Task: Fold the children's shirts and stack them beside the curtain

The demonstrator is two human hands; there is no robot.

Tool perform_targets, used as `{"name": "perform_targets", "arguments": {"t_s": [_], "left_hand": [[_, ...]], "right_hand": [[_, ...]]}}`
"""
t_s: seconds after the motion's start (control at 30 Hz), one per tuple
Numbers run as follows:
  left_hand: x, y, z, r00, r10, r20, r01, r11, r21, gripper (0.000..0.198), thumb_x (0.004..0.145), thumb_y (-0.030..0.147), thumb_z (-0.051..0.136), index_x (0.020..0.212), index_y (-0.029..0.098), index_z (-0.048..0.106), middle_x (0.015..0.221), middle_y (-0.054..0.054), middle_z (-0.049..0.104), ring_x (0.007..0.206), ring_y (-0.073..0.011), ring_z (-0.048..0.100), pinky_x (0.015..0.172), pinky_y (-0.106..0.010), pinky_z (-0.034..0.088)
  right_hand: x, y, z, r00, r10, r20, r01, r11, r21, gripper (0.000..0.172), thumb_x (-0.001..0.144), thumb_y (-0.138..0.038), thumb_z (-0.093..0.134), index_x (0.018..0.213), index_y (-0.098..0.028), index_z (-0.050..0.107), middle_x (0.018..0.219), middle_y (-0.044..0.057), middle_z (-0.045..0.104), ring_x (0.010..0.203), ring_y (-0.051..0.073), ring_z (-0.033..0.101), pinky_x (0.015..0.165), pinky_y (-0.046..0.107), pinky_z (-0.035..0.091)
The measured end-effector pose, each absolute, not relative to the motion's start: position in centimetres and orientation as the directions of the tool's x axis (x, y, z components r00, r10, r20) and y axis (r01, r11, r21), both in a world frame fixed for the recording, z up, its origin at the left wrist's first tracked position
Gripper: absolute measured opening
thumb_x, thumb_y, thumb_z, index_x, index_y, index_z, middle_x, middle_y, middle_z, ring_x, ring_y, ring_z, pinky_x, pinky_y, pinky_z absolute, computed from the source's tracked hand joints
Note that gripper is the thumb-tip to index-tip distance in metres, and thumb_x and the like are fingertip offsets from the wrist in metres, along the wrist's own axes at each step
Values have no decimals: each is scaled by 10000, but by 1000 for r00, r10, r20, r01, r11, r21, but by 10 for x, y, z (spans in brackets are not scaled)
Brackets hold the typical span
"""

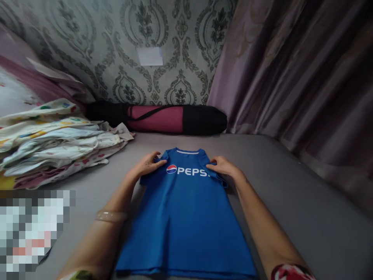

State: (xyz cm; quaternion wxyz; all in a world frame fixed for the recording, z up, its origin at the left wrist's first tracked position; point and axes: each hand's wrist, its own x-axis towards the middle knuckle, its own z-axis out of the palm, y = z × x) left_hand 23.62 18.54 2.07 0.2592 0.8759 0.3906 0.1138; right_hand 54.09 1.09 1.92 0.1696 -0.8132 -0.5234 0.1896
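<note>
A blue T-shirt (186, 221) with a white PEPSI logo lies flat on a grey bed surface (291, 202), collar pointing away from me. My left hand (147, 165) lies on its left shoulder, fingers stretched out over the folded-in sleeve. My right hand (223, 166) rests on the right shoulder, fingers flat along the sleeve edge. A pale bangle sits on my left wrist.
A heap of patterned white and coloured cloth (55, 140) lies at the left. A pink and black rolled bag (166, 118) rests along the patterned wall (145, 31) at the back. Dark purple curtains (305, 89) hang on the right. A blurred patch covers the lower left corner.
</note>
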Motion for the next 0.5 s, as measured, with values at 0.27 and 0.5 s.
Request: {"name": "perform_targets", "arguments": {"t_s": [0.27,0.5], "left_hand": [[238,182,22,736,677,-13,561,-600,570,618,703,588,610,1137,148,631,798,-37,628,720,-198,557,618,-273,403],[233,189,22,621,780,-81,448,-269,853,488,619,561,702,878,152,636,659,14,588,624,-156,551,537,-233,397]], "right_hand": [[543,13,23,364,910,-197,779,-414,-471,200,681,-309,721,792,-157,654,682,4,632,598,126,569,496,205,350],[554,1,44,409,884,-226,494,-423,-760,137,747,-285,662,779,-166,603,609,-29,579,539,95,521,484,185,370]]}}
